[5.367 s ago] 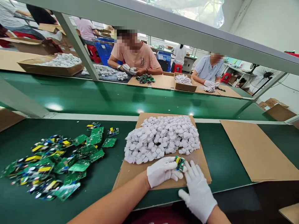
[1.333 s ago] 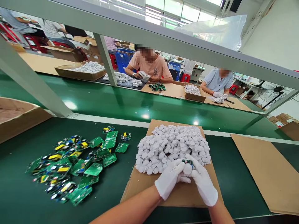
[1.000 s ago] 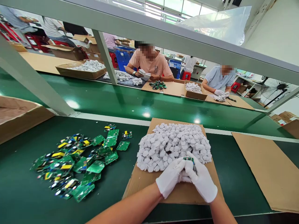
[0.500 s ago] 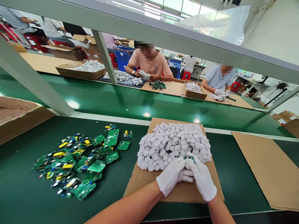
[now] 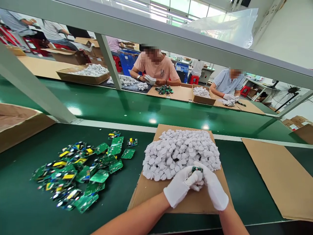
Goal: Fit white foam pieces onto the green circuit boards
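Both my hands wear white gloves and meet over the near edge of a cardboard sheet [image 5: 149, 195]. My left hand [image 5: 179, 189] and my right hand [image 5: 214, 191] are closed together round a small green circuit board [image 5: 197, 169] and a white plastic piece [image 5: 195, 178], of which only parts show between the fingers. Just beyond them lies a heap of white plastic caps [image 5: 181, 151] on the cardboard. A pile of green circuit boards [image 5: 80, 169] lies on the green table to the left.
A second cardboard sheet [image 5: 276, 176] lies to the right and a cardboard box [image 5: 22, 122] at the far left. A green conveyor belt [image 5: 137, 104] runs behind a grey frame post [image 5: 36, 88]. Two people in white gloves work at the opposite bench.
5.4 s ago the board lay exposed between my fingertips; since then both hands have closed round it with a white piece. Over the last second they only shifted slightly.
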Demonstrator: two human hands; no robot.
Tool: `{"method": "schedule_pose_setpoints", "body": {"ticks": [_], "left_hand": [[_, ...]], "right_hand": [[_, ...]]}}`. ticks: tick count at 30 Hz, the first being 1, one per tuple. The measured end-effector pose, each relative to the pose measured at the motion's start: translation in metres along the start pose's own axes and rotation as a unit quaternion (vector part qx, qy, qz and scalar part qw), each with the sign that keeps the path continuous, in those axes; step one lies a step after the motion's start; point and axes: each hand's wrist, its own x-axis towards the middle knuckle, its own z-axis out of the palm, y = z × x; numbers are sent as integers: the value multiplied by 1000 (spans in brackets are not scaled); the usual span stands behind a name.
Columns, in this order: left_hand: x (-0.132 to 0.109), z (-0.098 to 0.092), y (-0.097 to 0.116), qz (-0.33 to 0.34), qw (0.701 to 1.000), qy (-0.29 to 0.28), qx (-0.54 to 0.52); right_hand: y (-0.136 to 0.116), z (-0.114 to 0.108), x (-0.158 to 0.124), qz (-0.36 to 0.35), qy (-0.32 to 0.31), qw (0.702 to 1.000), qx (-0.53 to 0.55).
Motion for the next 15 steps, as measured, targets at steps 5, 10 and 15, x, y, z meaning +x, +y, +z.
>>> {"method": "schedule_pose_setpoints", "body": {"ticks": [5, 10, 15], "left_hand": [[3, -9, -6, -63, 996, -2, -69], [4, -11, -10, -41, 993, -5, -108], [3, -8, -9, -41, 994, 0, -99]], "right_hand": [[5, -1, -1, 6, 11, 1000, -23], [3, 2, -4, -6, 12, 992, -124], [-1, 0, -4, -43, -27, 992, -112]]}}
